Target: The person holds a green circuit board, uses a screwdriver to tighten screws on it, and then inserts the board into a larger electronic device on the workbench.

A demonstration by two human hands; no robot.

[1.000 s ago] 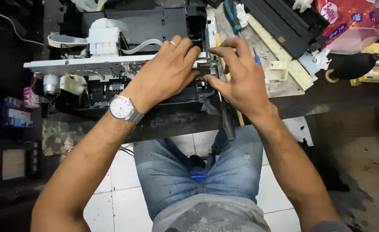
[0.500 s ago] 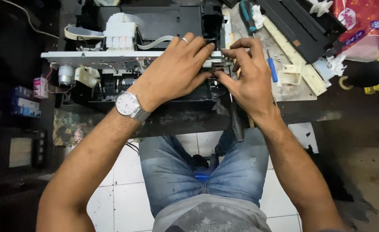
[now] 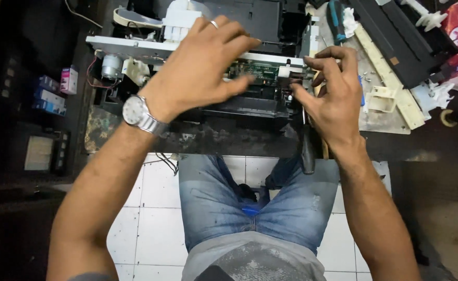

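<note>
**Two hands on an opened printer**

Hidden under the left hand (image 3: 200,70): much of the opened printer (image 3: 208,62), set on the dark workbench (image 3: 213,138) just above the knees. Cut off by the top edge: the rear of the black housing. Visible between the hands: one green circuit board (image 3: 257,70) behind one long metal rail (image 3: 130,47). Left hand spread flat, fingers loose, clamped on nothing. Right hand (image 3: 333,91) curled at the rail's right end, fingertips (image 3: 312,62) drawn together on a small white part (image 3: 290,73); grip there hard to make out. One small motor (image 3: 111,66) at left. One teal-handled screwdriver (image 3: 335,18) near the upper right. Small boxes (image 3: 52,93) on the dim left shelf, count unclear. One wristwatch (image 3: 134,112).
</note>
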